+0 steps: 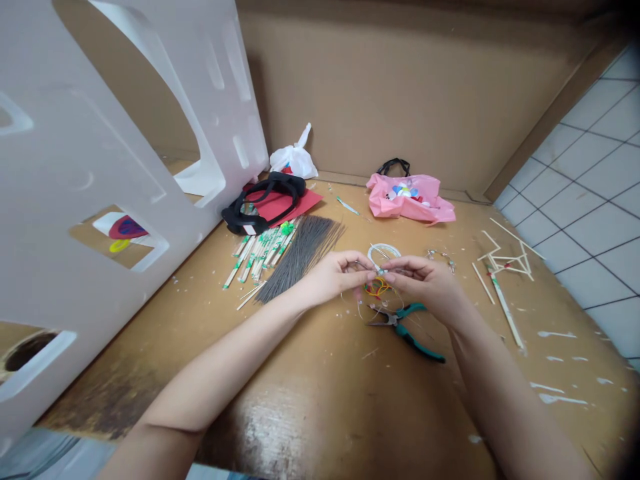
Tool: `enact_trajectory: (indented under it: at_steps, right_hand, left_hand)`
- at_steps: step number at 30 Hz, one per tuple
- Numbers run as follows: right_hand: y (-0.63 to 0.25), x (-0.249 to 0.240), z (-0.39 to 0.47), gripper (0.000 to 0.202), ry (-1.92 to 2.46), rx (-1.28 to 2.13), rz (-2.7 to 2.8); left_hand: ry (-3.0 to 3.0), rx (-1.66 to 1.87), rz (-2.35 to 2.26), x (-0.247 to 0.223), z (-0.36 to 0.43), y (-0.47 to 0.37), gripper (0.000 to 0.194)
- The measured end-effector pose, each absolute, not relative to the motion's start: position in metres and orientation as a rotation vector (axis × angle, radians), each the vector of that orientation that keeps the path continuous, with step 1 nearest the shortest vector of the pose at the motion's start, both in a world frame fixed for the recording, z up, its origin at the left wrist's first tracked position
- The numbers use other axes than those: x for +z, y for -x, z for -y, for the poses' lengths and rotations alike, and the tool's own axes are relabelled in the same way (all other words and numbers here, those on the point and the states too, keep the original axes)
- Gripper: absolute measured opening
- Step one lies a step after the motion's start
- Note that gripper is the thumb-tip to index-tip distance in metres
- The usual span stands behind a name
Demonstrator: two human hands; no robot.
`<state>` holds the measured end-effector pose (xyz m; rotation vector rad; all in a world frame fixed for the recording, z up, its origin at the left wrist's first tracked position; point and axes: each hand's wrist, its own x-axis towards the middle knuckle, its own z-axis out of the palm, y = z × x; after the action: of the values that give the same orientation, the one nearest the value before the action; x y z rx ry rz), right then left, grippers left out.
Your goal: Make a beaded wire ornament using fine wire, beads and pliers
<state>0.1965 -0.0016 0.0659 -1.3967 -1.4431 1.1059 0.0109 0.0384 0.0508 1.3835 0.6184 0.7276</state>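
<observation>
Left hand (pixel 341 275) and right hand (pixel 425 279) are pinching a small wiry piece (pixel 381 271) between narrowed fingertips, over the bench (pixel 310 373), nearer its far edge. Fine strands (pixel 360 308) are looping beside the pliers (pixel 395 320); a tug could be snagging them, and a loosening pinch could be dropping the piece.

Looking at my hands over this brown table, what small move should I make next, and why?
Perhaps have your left hand steady the tiny pale piece while your right hand adjusts it: both hands' fingertips meet there, and the metal pliers with teal handles lie unheld just below. The piece is too small to identify.
</observation>
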Motion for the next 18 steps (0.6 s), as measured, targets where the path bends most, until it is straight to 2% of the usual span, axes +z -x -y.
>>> enact_trajectory:
  at_steps: [5, 12, 18]
  right_hand:
    - [-0.198, 0.075, 0.003, 0.03, 1.432, 1.004, 1.439]
    - [-0.2, 0.065, 0.0, 0.036, 1.438, 1.062, 1.492]
    - [-0.197, 0.063, 0.0, 0.031, 1.464, 1.037, 1.52]
  left_hand:
    - [-1.334, 0.845, -0.652, 0.048, -0.043, -0.01, 0.018]
    - [-1.304, 0.856, -0.633, 0.046, -0.044, -0.012, 0.019]
    - [-1.383, 0.811, -0.675, 0.048, -0.041, -0.012, 0.027]
